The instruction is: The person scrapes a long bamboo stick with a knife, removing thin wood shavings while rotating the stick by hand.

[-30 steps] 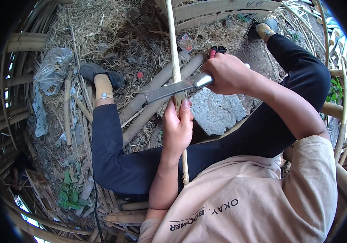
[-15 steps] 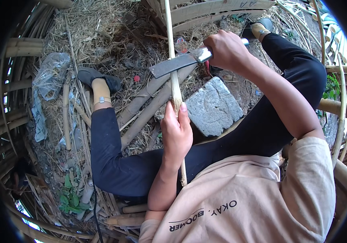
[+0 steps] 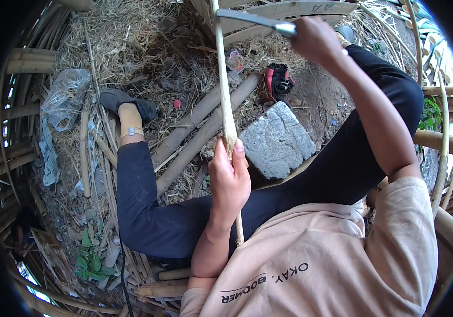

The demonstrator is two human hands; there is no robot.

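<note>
A long pale wooden stick [image 3: 223,68], perhaps bamboo, runs from the top edge down toward my shirt. My left hand [image 3: 229,177] is wrapped round its lower part, thumb pointing up along it. At the upper right my right hand [image 3: 319,39], slightly blurred, grips the handle of a machete-like knife [image 3: 253,19] with a broad flat blade. The blade's far end meets or overlaps the stick near its top; whether they touch I cannot tell. Just right of my left hand sits a rough grey stone block [image 3: 276,140].
Two bamboo poles [image 3: 205,134] lie slantwise on the straw-strewn ground beyond my left hand. A red and black object [image 3: 277,82] is behind the stone. A clear plastic bag [image 3: 67,98] lies at left. Curved wooden slats [image 3: 284,11] stand at the far side. My legs spread either side.
My right hand has moved the knife up and away along the stick, from its middle to near its top. The red and black object is now uncovered. My left hand stays almost still.
</note>
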